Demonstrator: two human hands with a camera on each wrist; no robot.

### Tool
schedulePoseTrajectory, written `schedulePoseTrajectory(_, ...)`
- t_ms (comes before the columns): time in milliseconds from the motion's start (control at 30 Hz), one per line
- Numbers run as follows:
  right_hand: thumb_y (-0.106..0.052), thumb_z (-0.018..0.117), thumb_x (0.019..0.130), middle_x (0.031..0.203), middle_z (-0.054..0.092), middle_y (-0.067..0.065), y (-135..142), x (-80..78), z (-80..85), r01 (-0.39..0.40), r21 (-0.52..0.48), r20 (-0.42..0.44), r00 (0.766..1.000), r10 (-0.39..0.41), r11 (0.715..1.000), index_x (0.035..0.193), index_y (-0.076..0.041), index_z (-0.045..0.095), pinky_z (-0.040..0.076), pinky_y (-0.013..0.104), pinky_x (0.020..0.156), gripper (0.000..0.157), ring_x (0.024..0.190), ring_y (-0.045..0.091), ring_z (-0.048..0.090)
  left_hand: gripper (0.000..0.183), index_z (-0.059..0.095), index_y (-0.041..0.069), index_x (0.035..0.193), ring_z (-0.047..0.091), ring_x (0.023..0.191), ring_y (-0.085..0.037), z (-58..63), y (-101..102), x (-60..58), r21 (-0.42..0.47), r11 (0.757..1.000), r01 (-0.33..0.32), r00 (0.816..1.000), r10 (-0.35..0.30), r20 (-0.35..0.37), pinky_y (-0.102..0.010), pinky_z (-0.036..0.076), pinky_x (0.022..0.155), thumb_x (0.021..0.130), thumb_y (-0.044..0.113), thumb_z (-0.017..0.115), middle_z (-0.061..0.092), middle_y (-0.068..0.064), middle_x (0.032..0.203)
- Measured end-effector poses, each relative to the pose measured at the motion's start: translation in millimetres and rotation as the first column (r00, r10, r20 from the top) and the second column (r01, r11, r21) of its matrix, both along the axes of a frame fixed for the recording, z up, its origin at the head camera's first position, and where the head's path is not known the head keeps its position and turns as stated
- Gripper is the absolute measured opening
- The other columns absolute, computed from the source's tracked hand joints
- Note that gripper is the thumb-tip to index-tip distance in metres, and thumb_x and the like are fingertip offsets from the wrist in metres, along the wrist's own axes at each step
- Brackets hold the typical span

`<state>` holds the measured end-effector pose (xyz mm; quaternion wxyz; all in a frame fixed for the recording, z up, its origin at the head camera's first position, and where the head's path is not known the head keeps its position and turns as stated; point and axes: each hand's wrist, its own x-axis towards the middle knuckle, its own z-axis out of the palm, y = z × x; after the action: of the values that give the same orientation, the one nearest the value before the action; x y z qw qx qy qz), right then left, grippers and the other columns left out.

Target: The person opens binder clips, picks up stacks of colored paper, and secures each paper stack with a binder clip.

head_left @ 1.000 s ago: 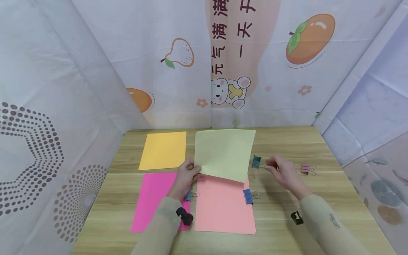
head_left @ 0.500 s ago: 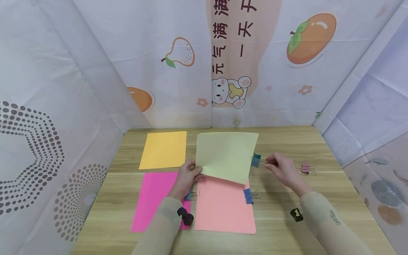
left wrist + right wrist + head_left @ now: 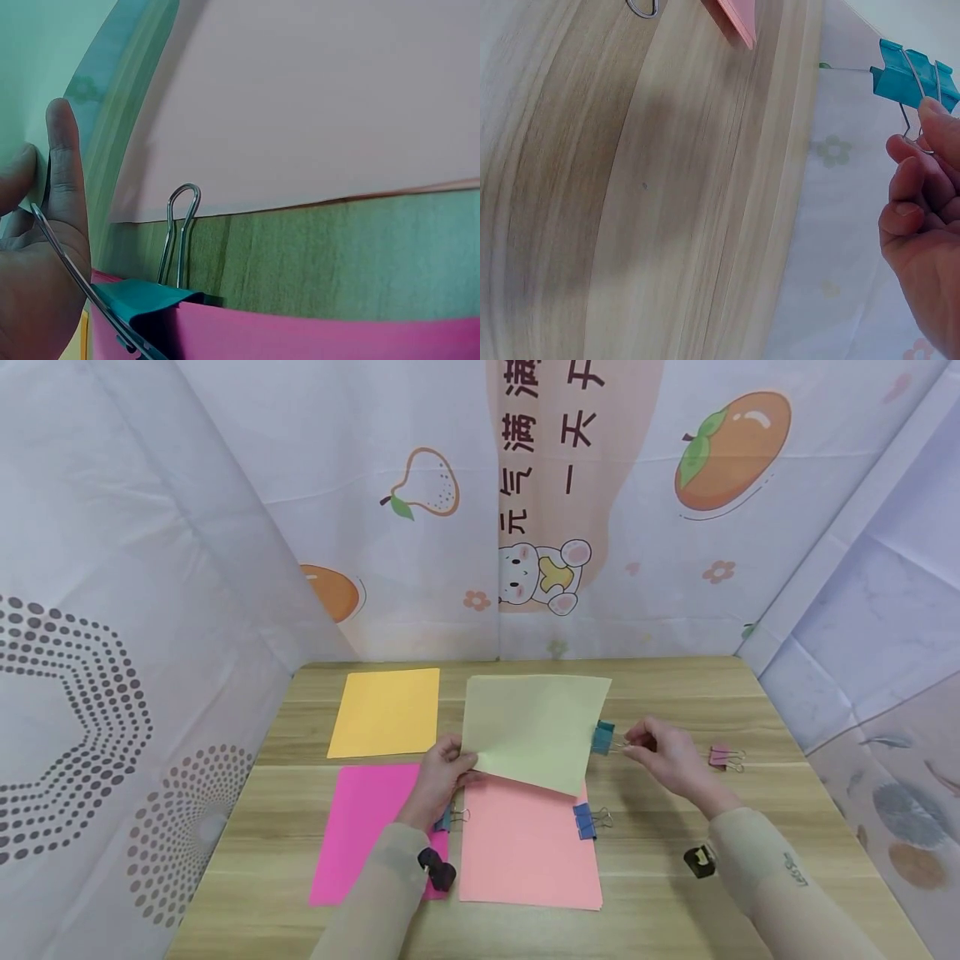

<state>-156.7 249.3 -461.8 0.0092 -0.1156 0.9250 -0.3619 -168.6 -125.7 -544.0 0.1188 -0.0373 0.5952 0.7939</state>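
My left hand (image 3: 441, 781) pinches the lower left corner of a pale yellow-green stack of paper (image 3: 536, 731), raised and tilted above the salmon-pink sheets (image 3: 528, 856). My right hand (image 3: 667, 758) pinches the wire handles of a teal binder clip (image 3: 603, 738) between thumb and fingers. In the head view the clip body stands right at the pale paper's right edge; the right wrist view shows the clip (image 3: 913, 73) above the fingertips. Another teal binder clip (image 3: 154, 296) grips the edge of the magenta sheets (image 3: 322, 339), close beside my left hand.
Behind on the left lies a yellow-orange stack of paper (image 3: 386, 712), with magenta sheets (image 3: 360, 831) in front of it. A blue binder clip (image 3: 585, 821) sits on the salmon sheets' right edge. A pink binder clip (image 3: 720, 757) lies on the wooden table (image 3: 645, 893), right of my right hand.
The pale paper has shifted slightly right and its top edge has come down. My right hand has moved a little away from me, and the teal clip now meets the paper's edge.
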Motion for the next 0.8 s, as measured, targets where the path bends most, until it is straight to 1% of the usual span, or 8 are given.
schedulePoseTrajectory(133, -0.009, 0.071, 0.096, 0.094, 0.067, 0.008, 0, 0.5, 3.1, 0.020, -0.004, 0.040, 0.999, -0.020, 1.000, 0.108, 0.001, 0.063, 0.050, 0.025, 0.064, 0.017, 0.081, 0.018, 0.058, 0.010, 0.060, 0.004, 0.103, 0.073, 0.085, -0.026, -0.9, -1, 0.6, 0.000, 1.000, 0.009, 1.000, -0.009, -0.013, -0.052, 0.059, 0.087, 0.100, -0.006, 0.058, 0.070, -0.014, 0.112)
schedulePoseTrajectory(367, -0.010, 0.071, 0.096, 0.093, 0.068, 0.008, 2, 0.3, 4.2, 0.026, -0.011, 0.051, 0.998, -0.026, 1.000, 0.108, 0.001, 0.064, 0.051, 0.025, 0.065, 0.018, 0.081, 0.018, 0.059, 0.012, 0.061, 0.001, 0.109, 0.073, 0.086, -0.026, -1.3, -1, 0.3, -0.003, 1.000, 0.018, 0.999, -0.018, -0.028, -0.053, 0.058, 0.088, 0.099, -0.006, 0.058, 0.069, -0.018, 0.117)
schedulePoseTrajectory(500, -0.011, 0.070, 0.097, 0.095, 0.068, 0.008, 3, 0.9, 6.3, 0.023, -0.014, 0.048, 0.999, -0.023, 1.000, 0.109, 0.001, 0.064, 0.051, 0.025, 0.065, 0.018, 0.083, 0.019, 0.060, 0.013, 0.061, 0.001, 0.110, 0.074, 0.086, -0.025, -1.3, 0, 0.4, -0.013, 1.000, 0.003, 1.000, -0.004, -0.023, -0.053, 0.058, 0.088, 0.099, -0.007, 0.058, 0.069, -0.019, 0.119)
schedulePoseTrajectory(667, -0.012, 0.070, 0.097, 0.096, 0.069, 0.008, 3, 2.2, 9.7, 0.031, -0.010, 0.048, 0.998, -0.031, 0.999, 0.108, -0.002, 0.065, 0.051, 0.025, 0.065, 0.016, 0.083, 0.019, 0.060, 0.013, 0.060, 0.000, 0.109, 0.073, 0.084, -0.025, -1.3, 0, 0.0, -0.009, 1.000, -0.005, 1.000, 0.005, -0.008, -0.053, 0.058, 0.088, 0.099, -0.007, 0.059, 0.070, -0.017, 0.115)
schedulePoseTrajectory(800, -0.013, 0.070, 0.097, 0.096, 0.069, 0.008, 3, 2.4, 11.4, 0.044, -0.016, 0.058, 0.997, -0.043, 0.999, 0.109, -0.001, 0.065, 0.050, 0.025, 0.065, 0.018, 0.083, 0.019, 0.059, 0.015, 0.061, 0.000, 0.112, 0.073, 0.084, -0.026, -0.2, 1, 0.4, -0.008, 1.000, -0.008, 1.000, 0.008, 0.003, -0.054, 0.058, 0.088, 0.099, -0.007, 0.059, 0.070, -0.015, 0.114)
